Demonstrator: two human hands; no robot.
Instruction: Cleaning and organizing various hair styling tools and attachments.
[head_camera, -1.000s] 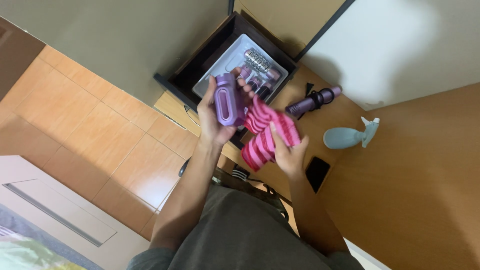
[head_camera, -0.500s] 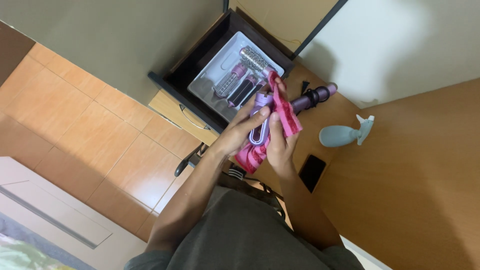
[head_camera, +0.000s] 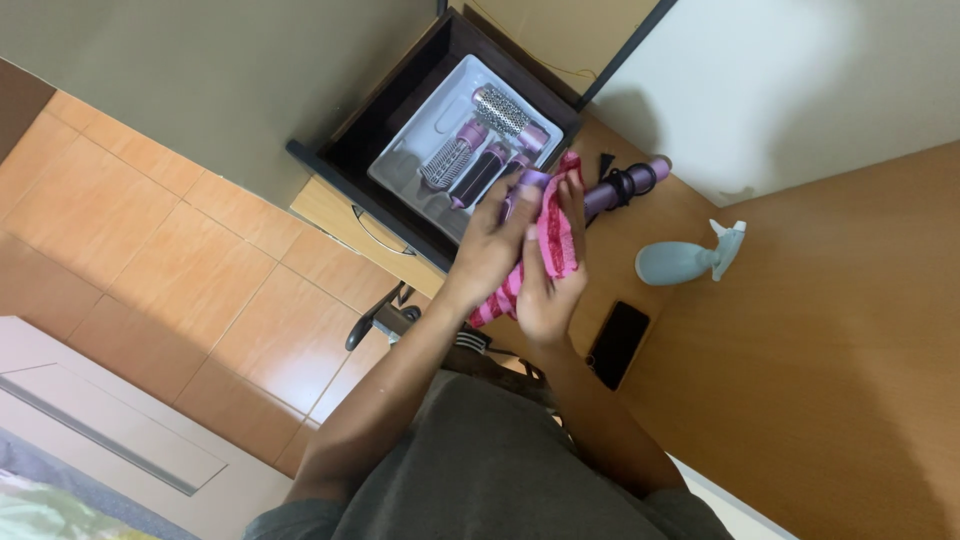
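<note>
Seen from above at a wooden desk (head_camera: 800, 400): two bare hands meeting over a purple hair-styling attachment (head_camera: 527, 188) and a pink striped cloth (head_camera: 553, 240), held just above the open drawer (head_camera: 395, 130). Left hand (head_camera: 492, 250) wrapped round the attachment's lower body, fingers (head_camera: 520, 215) clenched on it. Right hand (head_camera: 545, 290) pressed flat against the cloth, fingers spread along the fabric and pinning it to the attachment's side. Cloth trailing down between both palms toward the wrists.

Step in hand, by the look of it: wiping the attachment down, cloth against plastic, mid-rub. Next move likely to call for a turn of the piece in the left grip to bring an unwiped face under the cloth, with the right hand's pressure kept on; a loose hold over the drawer would risk a drop.

In the drawer, a grey tray (head_camera: 420, 140) holding a round bristle brush head (head_camera: 500, 110), a second bristled barrel (head_camera: 445, 160) and a dark tube (head_camera: 478, 178), side by side. On the desk beyond the hands, a purple styler handle (head_camera: 625, 185) with a black hair tie looped around it. Farther right, a pale blue spray bottle (head_camera: 680, 262) on its side. Near the right forearm, a black phone (head_camera: 617, 343) lying flat.
</note>
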